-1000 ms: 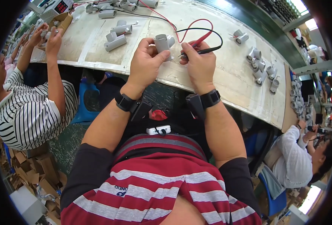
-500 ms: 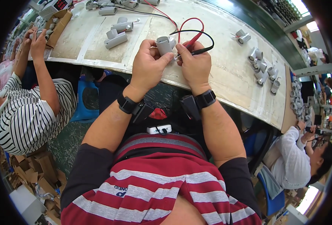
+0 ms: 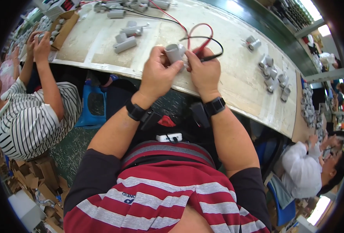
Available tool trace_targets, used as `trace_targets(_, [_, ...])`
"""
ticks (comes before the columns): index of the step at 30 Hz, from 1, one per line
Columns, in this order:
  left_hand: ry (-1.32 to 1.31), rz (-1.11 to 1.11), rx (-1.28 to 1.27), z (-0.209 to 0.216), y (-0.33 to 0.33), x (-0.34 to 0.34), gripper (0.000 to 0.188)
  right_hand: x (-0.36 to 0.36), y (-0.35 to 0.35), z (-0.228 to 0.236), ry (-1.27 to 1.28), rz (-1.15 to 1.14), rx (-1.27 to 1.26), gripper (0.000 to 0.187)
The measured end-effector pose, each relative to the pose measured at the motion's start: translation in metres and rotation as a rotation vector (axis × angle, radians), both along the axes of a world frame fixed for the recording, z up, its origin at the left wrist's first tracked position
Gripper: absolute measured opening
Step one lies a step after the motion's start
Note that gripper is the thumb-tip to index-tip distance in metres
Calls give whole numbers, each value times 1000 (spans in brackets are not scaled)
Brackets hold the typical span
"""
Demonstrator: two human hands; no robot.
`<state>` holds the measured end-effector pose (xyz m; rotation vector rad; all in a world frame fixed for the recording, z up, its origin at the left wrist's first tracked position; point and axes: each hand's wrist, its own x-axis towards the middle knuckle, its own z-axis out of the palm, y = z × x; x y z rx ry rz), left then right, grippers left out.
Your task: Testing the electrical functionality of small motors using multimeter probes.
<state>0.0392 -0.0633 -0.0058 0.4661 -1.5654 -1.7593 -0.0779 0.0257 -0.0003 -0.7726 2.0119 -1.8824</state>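
Observation:
My left hand [image 3: 158, 73] is closed around a grey cylindrical housing [image 3: 174, 53] with a smaller round piece at its side. Its open end is tipped up toward me, above the near edge of the bench. Close against the housing's right side, my right hand [image 3: 205, 75] is closed on a red test probe [image 3: 198, 51] and a black test probe [image 3: 212, 57]. The fingertips of that hand hide the probe tips, and I cannot tell what they touch. A red and a black lead loop up from the probes.
Similar grey housings [image 3: 125, 43] lie left on the white bench [image 3: 234, 77], others [image 3: 271, 72] at right. The leads run toward a box with a red display [image 3: 67, 4]. A person in stripes [image 3: 32, 120] works by a cardboard tray [image 3: 65, 29]; another in white [image 3: 302, 171] sits right.
The housing has turned in my left hand, so its open end shows more. A pale wire end seen by my right fingertips is now hidden. The view has shifted slightly.

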Motion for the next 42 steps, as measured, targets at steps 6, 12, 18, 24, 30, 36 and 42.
trace_targets(6, [-170,44,-163,-9,9,0,51,-4,15,-4,56,-26,31,18])
trace_targets(12, [-209,182,-387,-1,12,11,63,-1,12,-4,-111,100,-86,13])
trace_targets(18, [-169,213,-442,-5,13,8,63,-4,12,-6,-116,97,-88,12])
trace_targets(24, [-181,212,-432,-7,11,6,62,-2,12,-4,-98,75,-74,13])
trace_targets(30, [-179,225,-451,-9,11,6,63,-1,12,-6,-73,78,-74,12])
trace_targets(36, [-170,248,-475,-8,11,7,63,-1,12,-7,-52,88,-80,12])
trace_targets(42, [-194,292,-488,-1,13,4,58,0,14,-3,-37,83,-62,12])
